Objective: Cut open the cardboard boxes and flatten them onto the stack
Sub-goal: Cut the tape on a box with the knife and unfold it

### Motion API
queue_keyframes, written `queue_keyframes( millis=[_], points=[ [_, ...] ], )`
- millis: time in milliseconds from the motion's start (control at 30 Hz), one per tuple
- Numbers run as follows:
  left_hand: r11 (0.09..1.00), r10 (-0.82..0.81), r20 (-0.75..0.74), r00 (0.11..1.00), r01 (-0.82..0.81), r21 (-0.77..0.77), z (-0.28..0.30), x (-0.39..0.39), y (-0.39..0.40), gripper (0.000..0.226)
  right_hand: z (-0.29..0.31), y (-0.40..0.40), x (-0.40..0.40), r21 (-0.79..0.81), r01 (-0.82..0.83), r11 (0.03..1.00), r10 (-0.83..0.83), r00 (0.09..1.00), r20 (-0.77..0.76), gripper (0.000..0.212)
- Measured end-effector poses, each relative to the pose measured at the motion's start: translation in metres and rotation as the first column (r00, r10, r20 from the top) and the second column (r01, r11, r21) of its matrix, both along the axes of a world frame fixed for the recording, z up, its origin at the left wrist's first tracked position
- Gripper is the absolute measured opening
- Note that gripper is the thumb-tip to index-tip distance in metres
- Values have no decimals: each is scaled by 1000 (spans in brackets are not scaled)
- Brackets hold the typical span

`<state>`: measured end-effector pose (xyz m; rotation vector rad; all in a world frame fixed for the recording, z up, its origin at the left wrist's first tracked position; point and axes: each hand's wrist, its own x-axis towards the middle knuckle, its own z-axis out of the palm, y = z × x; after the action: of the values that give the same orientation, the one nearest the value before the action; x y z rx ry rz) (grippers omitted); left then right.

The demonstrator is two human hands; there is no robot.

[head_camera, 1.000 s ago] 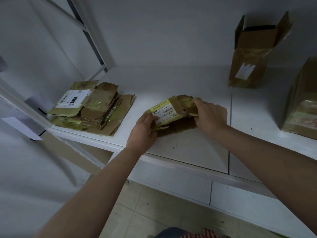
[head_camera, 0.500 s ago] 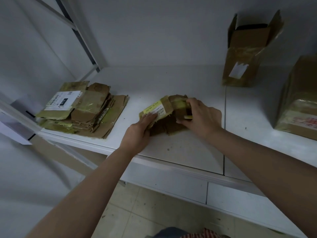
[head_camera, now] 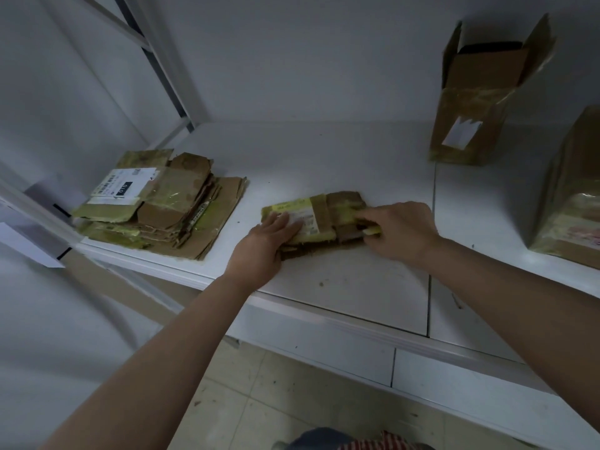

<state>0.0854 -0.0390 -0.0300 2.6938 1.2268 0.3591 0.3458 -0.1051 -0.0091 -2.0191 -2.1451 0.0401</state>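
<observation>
A small flattened cardboard box (head_camera: 324,211) with yellow tape and a white label lies flat on the white shelf (head_camera: 344,287). My left hand (head_camera: 264,245) presses its left end down with straight fingers on the label. My right hand (head_camera: 402,232) rests on the box's right end, fingers curled round a small yellow cutter (head_camera: 371,230) that shows at the fingertips. The stack of flattened boxes (head_camera: 181,209) lies at the shelf's left end, a hand's width from the box.
An upright open box (head_camera: 470,125) with raised flaps stands at the back right. A larger taped box (head_camera: 571,206) stands at the right edge. A metal upright (head_camera: 162,60) slants at the back left. Tiled floor shows below the shelf's front edge.
The box was tilted up between both hands; now it lies flat on the shelf. My left hand has moved from its edge onto its top and presses down.
</observation>
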Motion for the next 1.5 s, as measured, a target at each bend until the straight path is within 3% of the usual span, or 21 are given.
queue_keyframes(
  millis=[67,133,200,267,333,400,533,600,733,1100,1500],
  points=[
    [996,-37,-53,998,33,-81,0,-3,0,61,1,-3,10,-108,-76,991,77,997,4,40],
    [982,-40,-97,995,21,-187,10,-2,0,74,7,-5,17,-160,-66,985,52,995,-90,40],
    [967,-37,-148,988,-2,-256,24,1,3,85,12,-1,20,-101,-3,995,-16,983,-183,34],
    [958,13,-67,998,-32,-284,34,9,8,78,15,8,16,20,73,997,-66,972,-226,29],
    [979,83,15,996,-79,-190,39,23,15,66,17,21,7,84,97,992,-73,965,-253,31],
    [984,166,-2,986,-165,-63,38,40,23,50,16,32,-5,65,68,996,-49,965,-259,37],
    [966,224,-282,933,-250,-58,27,64,26,70,4,47,-24,-6,-18,1000,17,993,-120,47],
    [962,216,-338,916,-258,-84,15,65,23,73,-6,54,-30,-76,-66,995,58,993,-105,52],
    [958,230,-329,916,-272,-88,-9,58,18,69,-27,56,-35,-212,-97,972,75,991,-107,59],
    [978,164,-227,960,-188,-87,-13,44,17,63,-37,51,-40,-143,-50,988,41,997,-67,63],
    [962,262,-229,937,-273,-17,-21,44,4,62,-44,44,-44,-39,-16,999,15,999,-40,56]
  ],
)
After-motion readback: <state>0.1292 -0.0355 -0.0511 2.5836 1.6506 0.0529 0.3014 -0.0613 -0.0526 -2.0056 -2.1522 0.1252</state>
